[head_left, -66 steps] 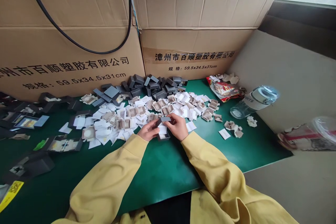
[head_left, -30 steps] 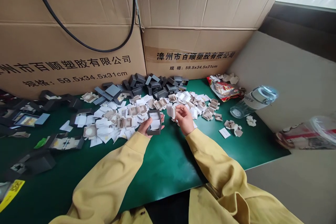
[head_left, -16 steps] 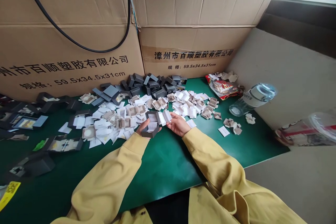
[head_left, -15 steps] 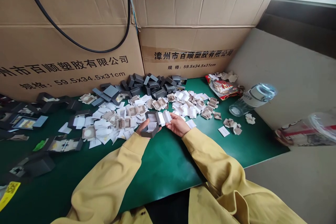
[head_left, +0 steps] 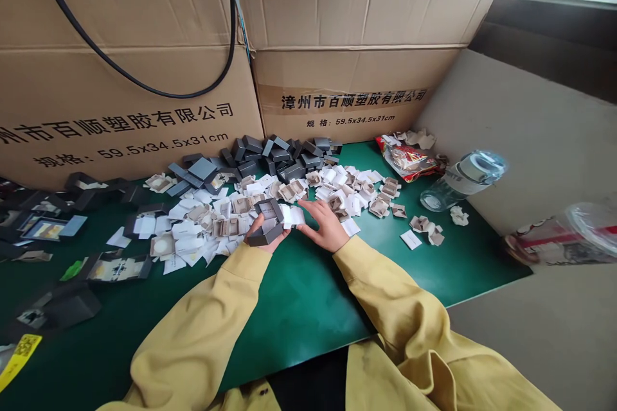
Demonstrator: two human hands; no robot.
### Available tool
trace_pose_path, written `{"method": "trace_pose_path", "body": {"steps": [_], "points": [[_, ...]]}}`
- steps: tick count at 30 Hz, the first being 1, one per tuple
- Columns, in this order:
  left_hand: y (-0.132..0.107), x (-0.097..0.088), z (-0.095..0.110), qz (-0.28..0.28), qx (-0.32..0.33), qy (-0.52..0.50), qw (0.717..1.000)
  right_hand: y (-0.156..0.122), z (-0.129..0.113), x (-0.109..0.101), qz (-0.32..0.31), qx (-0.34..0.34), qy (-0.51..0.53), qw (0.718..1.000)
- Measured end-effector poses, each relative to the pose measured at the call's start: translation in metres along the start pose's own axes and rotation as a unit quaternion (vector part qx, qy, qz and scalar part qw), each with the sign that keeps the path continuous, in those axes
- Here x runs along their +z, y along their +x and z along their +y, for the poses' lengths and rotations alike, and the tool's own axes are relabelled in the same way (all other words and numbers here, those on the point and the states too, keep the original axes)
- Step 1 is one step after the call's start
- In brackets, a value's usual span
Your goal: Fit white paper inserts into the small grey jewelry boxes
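My left hand (head_left: 258,231) is closed around a small dark grey box (head_left: 272,235), which is open with its hollow inside showing. A folded white card insert (head_left: 293,216) juts out to the right of the box, close by the fingertips of my left hand. My right hand (head_left: 326,226) is beside it, thumb and forefinger spread apart, the fingertips at or near the insert's right end. Whether they touch it I cannot tell. Just beyond both hands lies a loose heap of white and grey card inserts (head_left: 193,243).
Dark boxes (head_left: 292,172) are piled against large cardboard cartons (head_left: 337,77). More open boxes (head_left: 118,266) lie to the left. On the right stand a clear bottle (head_left: 436,196), a red snack packet (head_left: 409,164) and a plastic cup (head_left: 554,237). A black cable (head_left: 159,91) hangs ahead.
My left hand has moved slightly left with the box, which has turned. The white insert has shifted left too, and the fingers of my right hand have spread from their grip on it.
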State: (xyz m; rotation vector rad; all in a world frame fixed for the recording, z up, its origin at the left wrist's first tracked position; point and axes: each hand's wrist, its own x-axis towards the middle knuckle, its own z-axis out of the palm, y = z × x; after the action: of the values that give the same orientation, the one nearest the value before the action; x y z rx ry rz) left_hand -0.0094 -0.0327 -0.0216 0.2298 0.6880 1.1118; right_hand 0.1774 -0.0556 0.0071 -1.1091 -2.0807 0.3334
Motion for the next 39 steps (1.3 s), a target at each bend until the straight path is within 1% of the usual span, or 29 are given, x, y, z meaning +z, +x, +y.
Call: {"method": "trace_pose_path", "body": {"steps": [6,10,13,17,20,25,31,39], "points": [[-0.005,-0.002,0.003,-0.067,-0.015,0.029,0.997,-0.002,0.007,0.008,-0.019,0.004,0.029,0.999],[-0.007,-0.001,0.002,-0.088,-0.015,0.038,0.995,-0.002,0.007,0.008,-0.028,0.006,0.052,0.998],[-0.007,-0.003,0.001,-0.088,-0.010,0.043,0.995,-0.002,0.005,0.007,-0.038,0.004,0.062,0.997],[-0.005,-0.005,0.001,-0.072,-0.011,0.033,0.997,-0.001,0.001,0.004,-0.040,0.006,0.067,0.997],[-0.006,-0.006,0.001,-0.062,-0.013,0.039,0.997,0.000,-0.001,0.003,-0.033,0.002,0.059,0.998],[-0.010,-0.007,0.000,-0.067,-0.013,0.073,0.995,-0.001,-0.001,0.003,-0.029,-0.014,0.035,0.999],[-0.010,-0.004,0.001,-0.064,-0.037,0.050,0.996,-0.001,-0.004,0.003,-0.009,-0.028,0.040,0.999],[-0.014,0.002,0.005,-0.059,-0.025,0.018,0.998,0.001,-0.008,0.001,0.005,0.020,0.133,0.991]]}}
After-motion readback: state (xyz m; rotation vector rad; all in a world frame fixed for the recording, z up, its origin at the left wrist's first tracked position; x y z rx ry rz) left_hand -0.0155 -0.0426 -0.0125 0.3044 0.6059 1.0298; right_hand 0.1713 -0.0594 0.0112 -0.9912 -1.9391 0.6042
